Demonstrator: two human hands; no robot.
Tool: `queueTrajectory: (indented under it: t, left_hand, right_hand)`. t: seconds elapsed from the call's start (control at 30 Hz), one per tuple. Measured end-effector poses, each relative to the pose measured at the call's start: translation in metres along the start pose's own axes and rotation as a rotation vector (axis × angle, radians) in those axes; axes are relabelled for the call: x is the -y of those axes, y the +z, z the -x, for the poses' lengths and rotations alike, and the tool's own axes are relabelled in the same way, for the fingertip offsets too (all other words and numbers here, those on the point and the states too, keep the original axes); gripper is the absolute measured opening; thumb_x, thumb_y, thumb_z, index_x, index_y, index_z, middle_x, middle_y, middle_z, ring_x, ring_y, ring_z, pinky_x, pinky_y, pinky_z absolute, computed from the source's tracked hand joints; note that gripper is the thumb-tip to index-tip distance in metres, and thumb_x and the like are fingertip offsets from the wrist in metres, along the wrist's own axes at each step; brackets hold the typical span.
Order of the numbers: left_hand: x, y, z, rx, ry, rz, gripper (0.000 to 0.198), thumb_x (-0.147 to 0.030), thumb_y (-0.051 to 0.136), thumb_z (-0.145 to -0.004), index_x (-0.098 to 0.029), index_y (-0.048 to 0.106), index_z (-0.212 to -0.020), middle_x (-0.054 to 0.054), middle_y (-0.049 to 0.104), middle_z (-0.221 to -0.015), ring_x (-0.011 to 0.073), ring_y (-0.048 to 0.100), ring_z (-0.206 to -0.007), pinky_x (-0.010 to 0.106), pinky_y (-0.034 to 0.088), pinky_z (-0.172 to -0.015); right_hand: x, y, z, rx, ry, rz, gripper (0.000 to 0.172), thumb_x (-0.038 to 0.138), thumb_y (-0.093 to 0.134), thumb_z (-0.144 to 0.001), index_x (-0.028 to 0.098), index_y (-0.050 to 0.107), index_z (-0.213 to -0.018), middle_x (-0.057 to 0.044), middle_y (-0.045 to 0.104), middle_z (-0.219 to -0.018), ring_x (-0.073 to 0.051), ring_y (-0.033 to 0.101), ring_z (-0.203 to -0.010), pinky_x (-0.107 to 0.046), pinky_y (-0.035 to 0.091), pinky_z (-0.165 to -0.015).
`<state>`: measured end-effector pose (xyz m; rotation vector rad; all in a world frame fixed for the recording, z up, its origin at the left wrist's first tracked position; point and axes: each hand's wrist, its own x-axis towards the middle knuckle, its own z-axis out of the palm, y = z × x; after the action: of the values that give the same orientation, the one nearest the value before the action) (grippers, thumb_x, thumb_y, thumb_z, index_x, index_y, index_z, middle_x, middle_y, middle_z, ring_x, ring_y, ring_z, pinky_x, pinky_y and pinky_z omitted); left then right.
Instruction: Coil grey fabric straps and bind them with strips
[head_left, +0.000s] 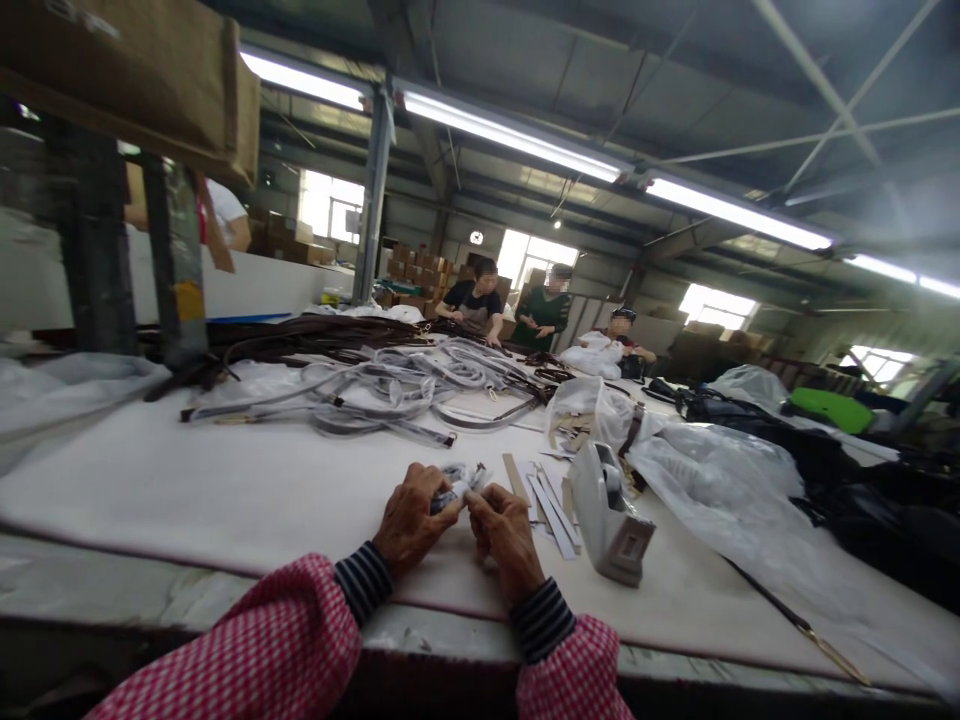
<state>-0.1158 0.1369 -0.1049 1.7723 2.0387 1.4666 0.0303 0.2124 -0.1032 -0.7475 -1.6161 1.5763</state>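
Near the front edge of the white-topped table [225,490], my left hand [416,515] is closed around a small plastic-wrapped strap bundle [452,487], greyish with a white patch on it. My right hand [504,530] meets it from the other side, thumb and forefinger pinched at the bundle's white part. Fingers cover much of the bundle. Right of my hands lie several white and tan paper strips [551,505]. Beside them stands a grey tape dispenser [611,515].
Straps in clear sleeves [390,390] are heaped ahead, with dark brown straps [322,335] behind. Plastic bags [720,480] and black items [885,520] cover the right side. A strap with a metal clasp [821,645] lies at front right. Several people work across the table.
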Motion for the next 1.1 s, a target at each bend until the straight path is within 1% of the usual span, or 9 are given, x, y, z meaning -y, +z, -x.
queueTrajectory:
  t: [0.23, 0.43, 0.5, 0.6, 0.77, 0.83, 0.93, 1.0, 1.1]
  left_hand:
    - [0.001, -0.004, -0.001, 0.062, -0.046, 0.066, 0.03, -0.051, 0.06, -0.087, -0.021, 0.059, -0.081, 0.005, 0.056, -0.087, 0.0266, 0.055, -0.089, 0.042, 0.045, -0.085]
    - [0.002, -0.013, -0.001, 0.132, -0.1, 0.194, 0.038, -0.058, 0.057, -0.085, -0.021, 0.063, -0.079, 0.003, 0.062, -0.087, 0.0271, 0.058, -0.09, 0.038, 0.043, -0.084]
    - [-0.002, -0.015, 0.002, 0.165, -0.152, 0.316, 0.042, -0.061, 0.056, -0.086, -0.021, 0.064, -0.08, 0.002, 0.064, -0.084, 0.0254, 0.058, -0.087, 0.035, 0.042, -0.08]
    - [-0.016, -0.015, 0.01, 0.206, -0.258, 0.493, 0.051, -0.069, 0.058, -0.084, -0.019, 0.063, -0.076, -0.001, 0.059, -0.069, 0.0191, 0.052, -0.067, 0.029, 0.039, -0.063]
    - [-0.048, -0.018, 0.018, 0.165, -0.395, 0.621, 0.061, -0.079, 0.065, -0.071, -0.018, 0.056, -0.066, -0.005, 0.046, -0.051, 0.0115, 0.036, -0.047, 0.024, 0.026, -0.047]
    - [-0.05, -0.02, 0.02, 0.165, -0.421, 0.65, 0.063, -0.08, 0.065, -0.07, -0.018, 0.057, -0.068, -0.004, 0.049, -0.051, 0.0107, 0.036, -0.045, 0.023, 0.024, -0.045]
    - [-0.04, -0.021, 0.024, 0.206, -0.438, 0.655, 0.064, -0.08, 0.065, -0.069, -0.016, 0.061, -0.072, 0.0, 0.056, -0.054, 0.0113, 0.039, -0.044, 0.023, 0.025, -0.044]
    - [-0.032, -0.022, 0.028, 0.227, -0.465, 0.675, 0.064, -0.079, 0.068, -0.067, -0.016, 0.059, -0.072, 0.001, 0.056, -0.056, 0.0121, 0.042, -0.047, 0.024, 0.03, -0.047]
    - [-0.035, -0.029, 0.037, 0.26, -0.414, 0.595, 0.063, -0.079, 0.067, -0.069, -0.018, 0.051, -0.067, -0.004, 0.047, -0.058, 0.0121, 0.039, -0.053, 0.025, 0.032, -0.052]
  right_hand:
    - [0.0, 0.002, 0.001, -0.035, -0.001, 0.011, 0.039, 0.05, 0.072, -0.078, 0.018, 0.052, -0.067, 0.005, 0.05, -0.049, -0.006, 0.035, -0.039, -0.019, 0.024, -0.037]
    - [0.002, 0.004, 0.001, -0.082, -0.218, 0.115, 0.043, 0.047, 0.071, -0.084, 0.015, 0.056, -0.06, 0.002, 0.052, -0.052, -0.008, 0.044, -0.05, -0.021, 0.034, -0.049]
    - [0.003, 0.004, 0.002, -0.044, -0.219, 0.1, 0.048, 0.054, 0.071, -0.084, 0.015, 0.055, -0.06, 0.003, 0.05, -0.051, -0.008, 0.043, -0.049, -0.021, 0.034, -0.048]
    - [0.006, 0.006, 0.007, 0.059, -0.166, -0.037, 0.052, 0.062, 0.072, -0.081, 0.015, 0.056, -0.064, 0.004, 0.048, -0.049, -0.006, 0.037, -0.04, -0.02, 0.027, -0.039]
    - [0.011, 0.008, 0.015, 0.141, -0.254, -0.284, 0.053, 0.064, 0.073, -0.08, 0.014, 0.057, -0.069, 0.002, 0.054, -0.053, -0.005, 0.039, -0.036, -0.018, 0.026, -0.034]
    - [0.011, 0.008, 0.02, 0.16, -0.248, -0.322, 0.05, 0.061, 0.073, -0.081, 0.015, 0.057, -0.07, 0.002, 0.054, -0.052, -0.005, 0.038, -0.035, -0.018, 0.026, -0.033]
    - [0.004, 0.007, 0.031, 0.186, -0.208, -0.283, 0.047, 0.058, 0.074, -0.081, 0.015, 0.058, -0.071, 0.001, 0.056, -0.051, -0.007, 0.039, -0.035, -0.019, 0.026, -0.034]
    - [-0.003, 0.006, 0.044, 0.126, -0.25, -0.155, 0.041, 0.051, 0.076, -0.081, 0.016, 0.058, -0.069, 0.001, 0.057, -0.055, -0.009, 0.046, -0.042, -0.02, 0.035, -0.041]
    - [-0.007, 0.004, 0.067, -0.119, -0.55, 0.217, 0.025, 0.039, 0.072, -0.086, 0.017, 0.063, -0.079, -0.001, 0.061, -0.07, -0.015, 0.058, -0.061, -0.025, 0.047, -0.058]
